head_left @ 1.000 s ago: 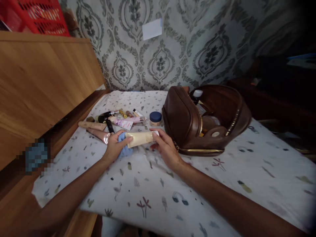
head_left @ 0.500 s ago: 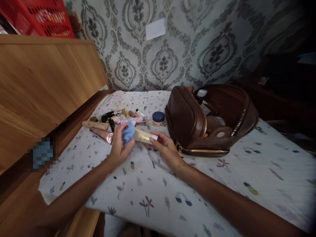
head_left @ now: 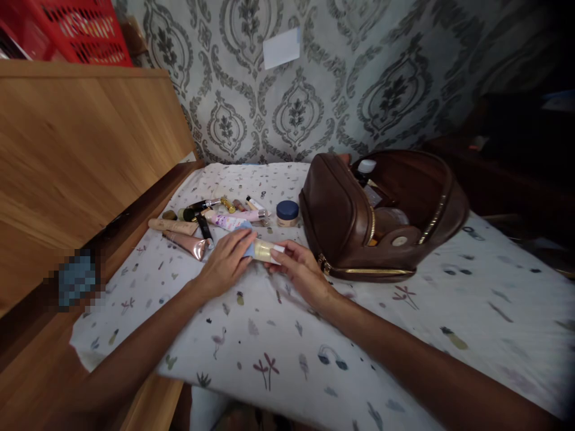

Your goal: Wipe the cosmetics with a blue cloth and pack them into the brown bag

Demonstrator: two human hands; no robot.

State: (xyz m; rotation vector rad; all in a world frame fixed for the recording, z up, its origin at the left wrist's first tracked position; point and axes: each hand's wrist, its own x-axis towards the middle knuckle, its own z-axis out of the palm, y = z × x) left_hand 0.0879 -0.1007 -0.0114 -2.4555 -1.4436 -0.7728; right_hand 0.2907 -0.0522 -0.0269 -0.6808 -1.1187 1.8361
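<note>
My right hand grips a pale gold cosmetic tube near its white cap, fingers closed. Wrapped over the tube's other end is a light blue cloth, and my left hand is closed around it. The fingers hide most of the cloth. Just beyond my left hand lie loose cosmetics: a purple-and-white tube, a rose-gold tube, a beige tube and several smaller items. A small jar with a dark blue lid stands behind the tube.
A brown cosmetic bag lies unzipped at the right, with a white-capped bottle and other items inside. Patterned white fabric covers the surface. A wooden cabinet borders the left, with a red basket on top.
My left hand has lowered and turned palm-down, pressing the cloth around the tube's end. The cloth, bunched up before, now shows only partly. My right hand keeps hold of the cap end.
</note>
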